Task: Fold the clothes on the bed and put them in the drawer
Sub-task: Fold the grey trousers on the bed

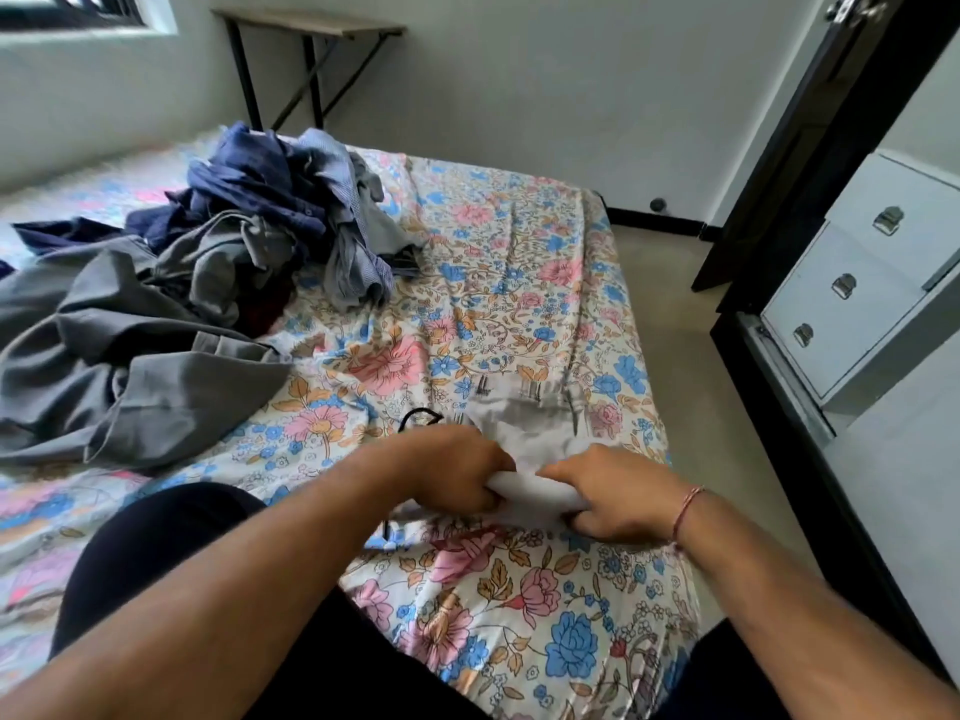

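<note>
Room: white walls (519,85); beige floor (691,356); window (78,13) upper left; folding bench (311,23) against wall; dark door (810,148) right.

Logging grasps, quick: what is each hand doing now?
Left hand: grips the white garment.
Right hand: grips the same garment.

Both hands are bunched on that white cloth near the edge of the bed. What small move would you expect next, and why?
Probably a pull apart, to draw the white garment flat on the floral bedsheet. The left hand and right hand grip it close together, so it lies crumpled between them, not yet folded. The heap of grey and blue clothes waits behind.
</note>
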`<state>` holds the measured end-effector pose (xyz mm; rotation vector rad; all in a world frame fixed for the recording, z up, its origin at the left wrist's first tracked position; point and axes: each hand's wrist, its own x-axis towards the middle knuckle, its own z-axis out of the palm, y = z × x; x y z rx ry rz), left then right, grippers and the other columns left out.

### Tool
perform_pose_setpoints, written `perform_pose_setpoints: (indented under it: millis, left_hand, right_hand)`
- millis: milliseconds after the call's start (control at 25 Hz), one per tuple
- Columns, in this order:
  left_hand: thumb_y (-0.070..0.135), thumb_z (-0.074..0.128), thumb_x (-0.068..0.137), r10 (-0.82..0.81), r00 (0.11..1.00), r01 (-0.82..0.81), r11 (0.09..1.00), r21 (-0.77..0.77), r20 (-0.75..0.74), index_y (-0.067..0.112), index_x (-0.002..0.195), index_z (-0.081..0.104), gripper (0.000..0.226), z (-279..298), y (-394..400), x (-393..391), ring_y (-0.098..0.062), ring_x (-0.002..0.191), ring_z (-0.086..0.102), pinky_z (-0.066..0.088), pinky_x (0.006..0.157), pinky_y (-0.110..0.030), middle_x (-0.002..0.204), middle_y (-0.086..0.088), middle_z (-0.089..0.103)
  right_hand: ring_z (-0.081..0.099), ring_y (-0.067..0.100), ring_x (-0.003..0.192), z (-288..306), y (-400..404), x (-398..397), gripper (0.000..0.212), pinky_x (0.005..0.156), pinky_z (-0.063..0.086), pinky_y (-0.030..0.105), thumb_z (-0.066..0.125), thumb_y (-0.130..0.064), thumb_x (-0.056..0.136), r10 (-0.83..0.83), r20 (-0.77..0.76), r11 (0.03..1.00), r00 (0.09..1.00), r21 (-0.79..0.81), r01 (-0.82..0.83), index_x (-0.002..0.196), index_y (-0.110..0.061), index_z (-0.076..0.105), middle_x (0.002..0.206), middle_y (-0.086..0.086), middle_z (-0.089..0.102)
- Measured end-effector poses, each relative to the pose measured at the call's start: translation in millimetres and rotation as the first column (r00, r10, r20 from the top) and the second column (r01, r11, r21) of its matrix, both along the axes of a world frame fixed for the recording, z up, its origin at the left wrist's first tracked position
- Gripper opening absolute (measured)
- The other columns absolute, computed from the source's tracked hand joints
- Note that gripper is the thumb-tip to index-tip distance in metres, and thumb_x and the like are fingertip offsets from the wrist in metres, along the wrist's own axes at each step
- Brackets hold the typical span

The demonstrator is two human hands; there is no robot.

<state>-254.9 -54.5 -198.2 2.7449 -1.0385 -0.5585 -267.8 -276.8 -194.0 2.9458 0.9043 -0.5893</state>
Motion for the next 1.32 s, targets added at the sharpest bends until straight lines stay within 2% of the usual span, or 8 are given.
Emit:
perform_pose_setpoints:
  millis: [120, 240, 360, 480, 680, 1040, 1200, 1320]
  left_hand:
    - [0.030, 0.070, 0.096, 0.012, 0.996, -0.022, 0.994, -0.111, -0.087, 0.025, 0.107, 0.068, 0.012, 47.8, 18.2, 8.5, -0.003, 0.082, 0.063, 0.048, 0.076, -0.021, 0.093, 0.014, 0.068]
    - [0.026, 0.065, 0.094, 0.379, 0.869, -0.202, 0.859, -0.471, 0.318, 0.025, 0.117, 0.071, 0.024, 51.7, 15.1, 39.5, -0.016, 0.106, 0.066, 0.053, 0.093, -0.038, 0.115, 0.006, 0.072]
    - [0.014, 0.062, 0.092, 0.857, 0.515, -0.277, 0.172, -0.945, 0.005, 0.020, 0.106, 0.067, 0.016, 11.7, -25.7, 27.6, -0.020, 0.101, 0.061, 0.051, 0.083, -0.033, 0.111, 0.000, 0.067]
    - [0.014, 0.055, 0.104, 0.197, 0.243, -0.801, -0.511, -0.311, -0.950, 0.014, 0.112, 0.063, 0.011, -41.0, -82.1, -15.4, -0.017, 0.085, 0.061, 0.050, 0.069, -0.026, 0.099, -0.003, 0.067]
    - [0.014, 0.065, 0.098, -0.111, 0.072, -0.791, -0.612, 0.011, -0.991, 0.014, 0.125, 0.056, 0.028, -78.5, -105.2, 2.9, -0.022, 0.094, 0.073, 0.059, 0.070, -0.032, 0.111, -0.009, 0.074]
    - [0.017, 0.080, 0.089, -0.095, 0.129, -0.658, -0.753, -0.014, -0.987, 0.016, 0.113, 0.070, 0.026, -70.4, -88.2, 35.1, -0.026, 0.091, 0.079, 0.064, 0.085, -0.046, 0.104, -0.008, 0.080]
    - [0.018, 0.078, 0.092, -0.113, 0.256, -0.560, -0.827, -0.052, -0.960, 0.020, 0.120, 0.067, 0.030, -35.5, -51.9, 25.0, -0.025, 0.102, 0.076, 0.062, 0.089, -0.051, 0.112, -0.003, 0.078]
    - [0.008, 0.073, 0.091, -0.210, 0.509, -0.390, -0.921, -0.006, -0.835, 0.012, 0.134, 0.063, 0.045, 7.1, -28.9, 14.3, -0.031, 0.114, 0.072, 0.055, 0.103, -0.054, 0.122, -0.010, 0.076]
  right_hand:
    - [0.069, 0.009, 0.095, 45.5, -8.1, 24.0, 0.034, 0.081, 0.058, 0.027, 0.077, -0.032, 0.089, 0.046, -0.377, 0.985, 0.925, 0.169, 0.020, 0.119, -0.027, 0.064, 0.107, -0.009, 0.072]
    - [0.072, 0.014, 0.100, 57.6, -25.4, 94.4, 0.030, 0.088, 0.059, 0.035, 0.080, -0.038, 0.086, -0.051, -0.282, 0.924, 0.958, 0.351, 0.153, 0.112, -0.028, 0.069, 0.110, -0.006, 0.074]
    - [0.062, 0.020, 0.123, 34.0, -29.8, 148.9, 0.042, 0.107, 0.049, 0.041, 0.074, -0.036, 0.092, -0.270, 0.067, 0.926, 0.961, 0.292, 0.240, 0.131, -0.032, 0.060, 0.136, -0.001, 0.065]
    - [0.052, 0.020, 0.132, -14.6, -10.9, 141.8, 0.064, 0.107, 0.043, 0.034, 0.064, -0.056, 0.095, -0.180, -0.075, 0.962, 0.981, 0.196, 0.191, 0.151, -0.032, 0.044, 0.154, -0.001, 0.050]
    - [0.004, 0.014, 0.158, -63.4, -17.9, 108.5, 0.126, 0.128, 0.009, 0.037, 0.040, -0.101, 0.066, -0.062, 0.019, 0.993, 0.998, 0.105, 0.060, 0.164, -0.035, -0.001, 0.172, -0.008, 0.001]
    - [-0.008, 0.002, 0.156, -63.9, -8.0, 62.2, 0.098, 0.129, 0.006, 0.041, 0.052, -0.063, 0.080, -0.095, -0.080, 0.919, 0.992, 0.375, 0.118, 0.161, -0.046, 0.000, 0.169, -0.022, -0.007]
    - [0.056, 0.003, 0.120, -18.3, 16.5, 66.7, 0.043, 0.103, 0.053, 0.042, 0.058, -0.052, 0.094, -0.394, 0.021, 0.598, 0.919, 0.765, 0.239, 0.135, -0.041, 0.059, 0.131, -0.025, 0.056]
    - [0.059, 0.012, 0.117, 15.0, 58.3, 78.7, 0.063, 0.102, 0.050, 0.039, 0.069, -0.063, 0.081, -0.634, 0.032, 0.298, 0.772, 0.932, 0.206, 0.132, -0.028, 0.059, 0.129, -0.010, 0.060]
